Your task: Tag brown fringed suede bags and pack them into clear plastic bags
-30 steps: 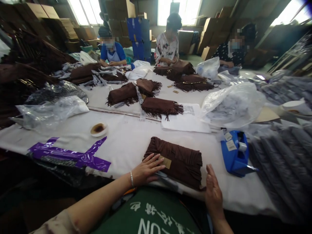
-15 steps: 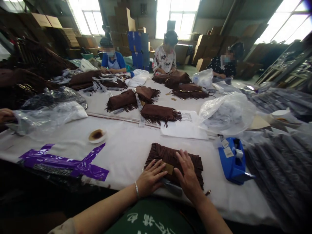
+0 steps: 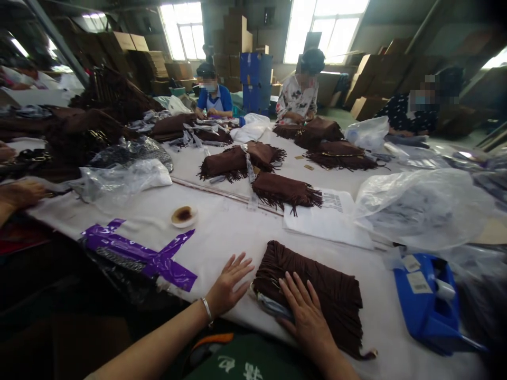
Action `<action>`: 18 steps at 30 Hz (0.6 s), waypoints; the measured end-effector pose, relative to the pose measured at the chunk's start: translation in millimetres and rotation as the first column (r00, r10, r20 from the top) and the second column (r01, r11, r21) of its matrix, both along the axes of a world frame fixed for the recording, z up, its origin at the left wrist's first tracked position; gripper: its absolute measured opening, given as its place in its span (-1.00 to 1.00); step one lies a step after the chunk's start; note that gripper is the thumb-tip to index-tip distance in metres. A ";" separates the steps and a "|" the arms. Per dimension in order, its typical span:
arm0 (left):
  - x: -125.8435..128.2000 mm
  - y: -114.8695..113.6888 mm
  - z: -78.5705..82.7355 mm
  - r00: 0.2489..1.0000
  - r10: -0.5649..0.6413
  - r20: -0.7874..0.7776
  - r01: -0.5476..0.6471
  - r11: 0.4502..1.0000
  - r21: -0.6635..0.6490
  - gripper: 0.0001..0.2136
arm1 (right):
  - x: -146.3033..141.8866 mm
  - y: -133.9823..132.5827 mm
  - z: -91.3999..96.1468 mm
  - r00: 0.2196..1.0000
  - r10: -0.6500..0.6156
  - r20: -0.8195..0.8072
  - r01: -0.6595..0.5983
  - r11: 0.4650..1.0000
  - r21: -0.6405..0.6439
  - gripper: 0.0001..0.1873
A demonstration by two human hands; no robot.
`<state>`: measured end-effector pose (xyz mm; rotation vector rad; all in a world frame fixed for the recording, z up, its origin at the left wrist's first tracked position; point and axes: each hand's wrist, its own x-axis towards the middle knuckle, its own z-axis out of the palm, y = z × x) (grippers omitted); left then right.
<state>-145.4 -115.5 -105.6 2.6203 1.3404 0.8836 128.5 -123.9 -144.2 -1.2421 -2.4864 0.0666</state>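
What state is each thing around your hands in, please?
Left hand: open, fingers spread, on the table beside the bag
Right hand: open, pressing on the bag
Brown fringed bag: lying flat, gathered
Tape dispenser: blue, holding a roll
Saucer: stained brown
Plastic bag: puffed up
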 end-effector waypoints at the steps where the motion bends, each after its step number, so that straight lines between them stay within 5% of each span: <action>1: -1.6 6.8 1.1 0.999 0.035 0.019 -0.035 0.999 0.001 -0.57 | -0.1 -0.7 2.9 1.000 0.009 -0.002 -0.009 1.000 -0.013 -0.17; 8: -13.5 61.2 24.1 0.977 0.153 0.148 -0.153 0.988 -0.016 -0.62 | 37.4 22.3 47.4 0.969 -0.011 -0.247 -0.006 0.997 -0.072 -0.39; 12: 15.9 95.7 39.8 0.995 -0.101 0.022 0.103 0.978 -0.179 -0.52 | 80.8 69.8 55.8 0.891 -0.178 -0.417 0.107 0.976 -0.189 -0.48; 18: 78.6 126.8 32.9 0.932 -0.362 -0.014 0.326 0.853 -0.408 -0.46 | 93.9 101.3 25.2 0.925 -0.193 -0.328 0.057 0.923 -0.381 -0.48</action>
